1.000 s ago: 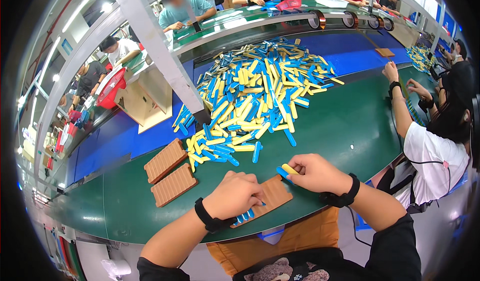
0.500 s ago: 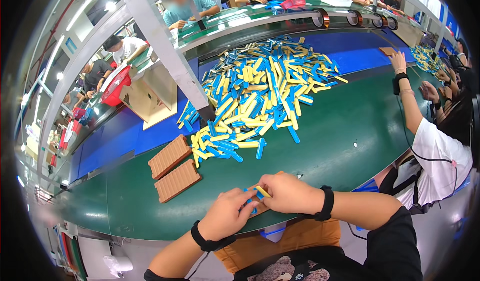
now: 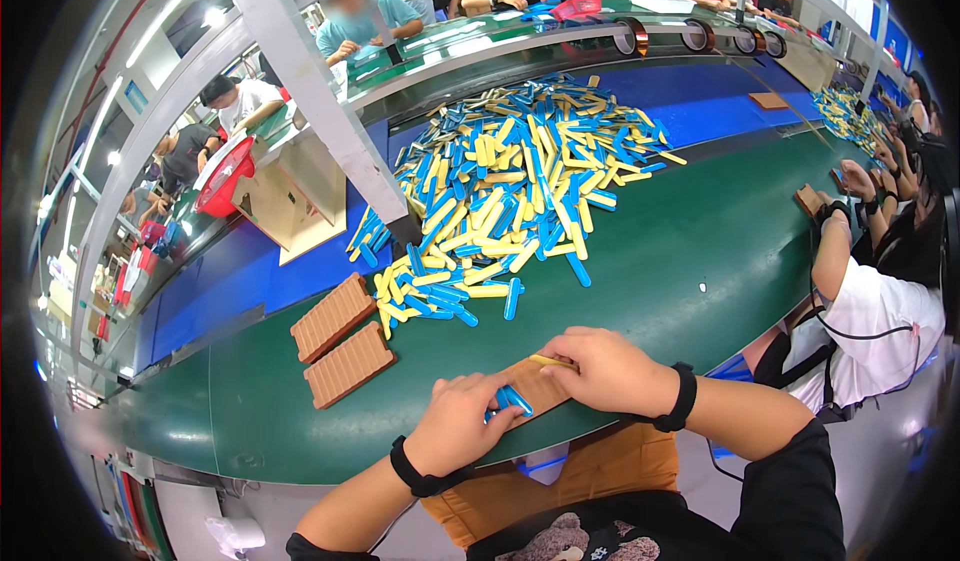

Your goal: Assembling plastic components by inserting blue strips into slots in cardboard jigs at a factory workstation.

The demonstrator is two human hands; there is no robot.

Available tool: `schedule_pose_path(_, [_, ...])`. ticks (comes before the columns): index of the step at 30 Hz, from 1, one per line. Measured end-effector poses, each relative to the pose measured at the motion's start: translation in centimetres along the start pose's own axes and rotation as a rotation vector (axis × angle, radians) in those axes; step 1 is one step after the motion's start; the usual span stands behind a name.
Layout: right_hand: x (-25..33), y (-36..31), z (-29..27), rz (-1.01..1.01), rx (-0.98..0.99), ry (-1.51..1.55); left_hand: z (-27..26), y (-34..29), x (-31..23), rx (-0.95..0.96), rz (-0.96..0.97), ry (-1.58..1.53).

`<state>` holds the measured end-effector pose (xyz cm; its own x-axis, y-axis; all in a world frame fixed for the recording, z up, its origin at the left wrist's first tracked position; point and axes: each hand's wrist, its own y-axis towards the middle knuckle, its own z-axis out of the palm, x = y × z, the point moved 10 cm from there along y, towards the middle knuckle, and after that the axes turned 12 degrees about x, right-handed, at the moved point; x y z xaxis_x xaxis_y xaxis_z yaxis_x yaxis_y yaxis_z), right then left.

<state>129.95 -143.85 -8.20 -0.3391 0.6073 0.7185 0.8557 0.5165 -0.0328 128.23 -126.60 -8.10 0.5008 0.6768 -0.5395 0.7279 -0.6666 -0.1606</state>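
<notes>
A brown tray [image 3: 545, 385] lies at the table's front edge, between my hands. My left hand [image 3: 460, 419] is closed around blue round-ended strips [image 3: 514, 401] at the tray's left end, thumb below and fingers above; how many it holds is partly hidden. Over the tray's right part, my right hand [image 3: 618, 373] pinches a yellow strip [image 3: 553, 362] between thumb and fingers. Beyond my hands spreads a big heap of blue and yellow strips [image 3: 500, 211].
Two ribbed brown trays, one farther [image 3: 334, 317] and one nearer [image 3: 349, 365], lie left of my hands on the green table [image 3: 670, 261]. A metal post [image 3: 320, 101] rises by the heap. At the right, a co-worker's hand holds a brown piece [image 3: 809, 200].
My right hand has moved right, away from the left, with the yellow strip, uncovering more of the tray. The co-worker's arm at the right has drawn back from the far side.
</notes>
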Motion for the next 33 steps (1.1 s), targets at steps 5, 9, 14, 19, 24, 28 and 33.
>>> schedule_pose_path(5, [-0.3, -0.9, -0.9, 0.009, -0.076, -0.012, -0.2, 0.2, 0.1, -0.041, -0.035, 0.094])
schedule_pose_path(9, [-0.9, -1.0, -1.5, -0.006, -0.1, 0.001, -1.1, -0.6, -0.4, -0.12, -0.019, 0.119])
schedule_pose_path(14, [-1.0, -1.2, -1.6, -0.083, -0.116, -0.025, -0.9, -2.5, -2.9, -0.12, 0.064, 0.374])
schedule_pose_path(19, [3.6, -2.4, -0.2, -0.46, -0.106, -0.351, 1.1, -2.4, -3.5, -0.037, 0.142, 0.577])
schedule_pose_path(24, [4.9, -1.9, 1.4, -0.567, -0.041, -0.461, 1.0, -2.6, -3.4, -0.011, 0.185, 0.585])
schedule_pose_path(28, [4.9, -1.6, 3.2, -0.589, 0.046, -0.568, 1.3, -2.8, -2.9, 0.004, 0.226, 0.544])
schedule_pose_path(33, [5.4, -1.3, 3.8, -0.61, 0.013, -0.648, 1.4, -3.5, -2.0, -0.012, 0.159, 0.507])
